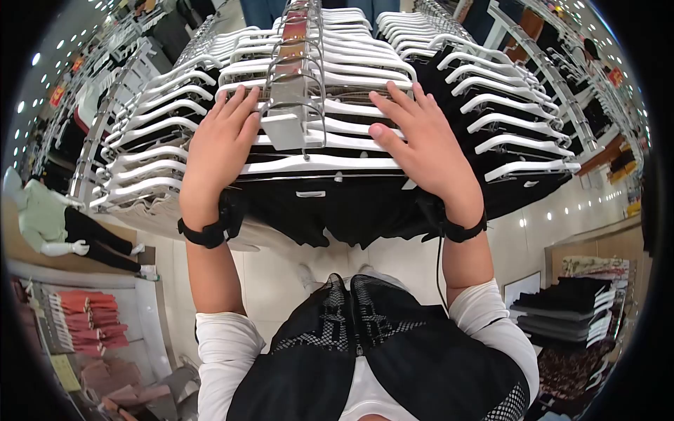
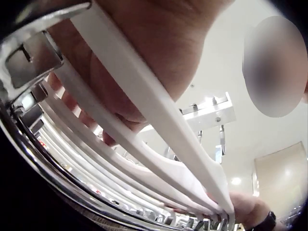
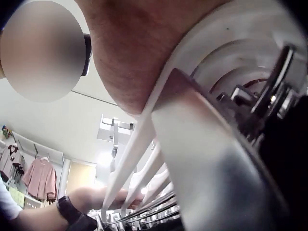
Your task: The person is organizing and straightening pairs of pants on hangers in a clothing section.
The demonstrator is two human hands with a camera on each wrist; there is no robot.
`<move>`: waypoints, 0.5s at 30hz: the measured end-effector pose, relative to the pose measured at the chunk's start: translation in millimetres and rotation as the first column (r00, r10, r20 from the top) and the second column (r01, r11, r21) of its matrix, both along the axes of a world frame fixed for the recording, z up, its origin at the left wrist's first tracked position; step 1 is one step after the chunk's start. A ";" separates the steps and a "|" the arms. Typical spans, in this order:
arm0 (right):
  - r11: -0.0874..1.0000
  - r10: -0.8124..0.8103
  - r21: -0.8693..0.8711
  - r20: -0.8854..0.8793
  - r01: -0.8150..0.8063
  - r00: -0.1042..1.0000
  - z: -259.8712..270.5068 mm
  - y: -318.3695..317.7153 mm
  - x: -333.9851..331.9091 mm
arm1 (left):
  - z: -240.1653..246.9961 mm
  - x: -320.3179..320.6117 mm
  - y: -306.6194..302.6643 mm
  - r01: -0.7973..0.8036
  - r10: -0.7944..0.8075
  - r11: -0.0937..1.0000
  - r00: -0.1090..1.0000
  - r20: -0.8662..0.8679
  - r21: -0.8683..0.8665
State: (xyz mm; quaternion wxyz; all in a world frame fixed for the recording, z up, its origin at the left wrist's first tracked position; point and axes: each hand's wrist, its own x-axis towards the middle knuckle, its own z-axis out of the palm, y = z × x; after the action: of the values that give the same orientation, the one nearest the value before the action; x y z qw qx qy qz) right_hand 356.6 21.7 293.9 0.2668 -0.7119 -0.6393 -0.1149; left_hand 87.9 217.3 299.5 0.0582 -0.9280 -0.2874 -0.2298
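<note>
White hangers (image 1: pixel 323 166) with black trousers (image 1: pixel 330 200) clipped on them hang along a central rail, whose white end piece (image 1: pixel 283 131) faces the person. The left hand (image 1: pixel 223 144) lies palm down over the hangers left of the rail, fingers extended forward. On the right side of the rail, the right hand (image 1: pixel 425 140) rests across the hangers with fingers spread and thumb pointing inward. In the left wrist view, white hangers (image 2: pixel 159 108) pass close below the left palm (image 2: pixel 139 53). The right wrist view has the right palm (image 3: pixel 134 43) above hangers (image 3: pixel 127 171), partly hidden by a metal plate.
More hangers with clothes hang at the left (image 1: pixel 165 130) and right (image 1: pixel 516 123). A mannequin (image 1: pixel 53 217) lies in view at far left, above red garments (image 1: pixel 91 319). Dark folded-over garments (image 1: pixel 562 309) are at lower right. Pale tiled floor (image 1: pixel 263 277) shows below the trousers.
</note>
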 end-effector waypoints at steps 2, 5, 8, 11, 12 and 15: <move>0.998 0.059 0.001 0.011 -0.059 0.998 0.5 1.7 4.0 | -1.9 0.6 -1.0 -0.020 0.020 1.000 1.000 0.004 -0.022; 0.993 0.114 -0.024 0.015 -0.114 0.993 -1.0 3.8 10.5 | 0.3 -0.5 -9.0 -0.061 0.061 0.996 0.998 -0.002 -0.068; 0.988 0.151 -0.037 -0.019 -0.152 0.988 0.7 5.6 13.2 | -3.0 -3.0 -6.8 -0.052 0.051 0.996 0.999 -0.013 -0.066; 0.967 0.234 -0.089 -0.079 -0.241 0.969 7.6 3.7 16.5 | -0.4 -0.5 -14.0 -0.060 0.098 0.976 0.980 0.174 -0.208; 0.963 0.265 -0.032 -0.101 -0.269 0.959 8.3 1.2 15.3 | 2.0 0.4 -16.5 -0.043 0.101 0.971 0.964 0.244 -0.235; 0.935 0.346 -0.005 -0.197 -0.354 0.917 17.1 -5.8 13.8 | 14.0 -0.7 -36.1 0.003 0.073 0.981 0.920 0.386 -0.192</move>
State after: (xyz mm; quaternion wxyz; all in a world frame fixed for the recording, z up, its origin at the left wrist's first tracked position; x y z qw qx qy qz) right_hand 370.3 16.0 311.0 0.3292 -0.5992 -0.7296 0.0173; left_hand 87.2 181.2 313.5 -0.0845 -0.8593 -0.3304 -0.3811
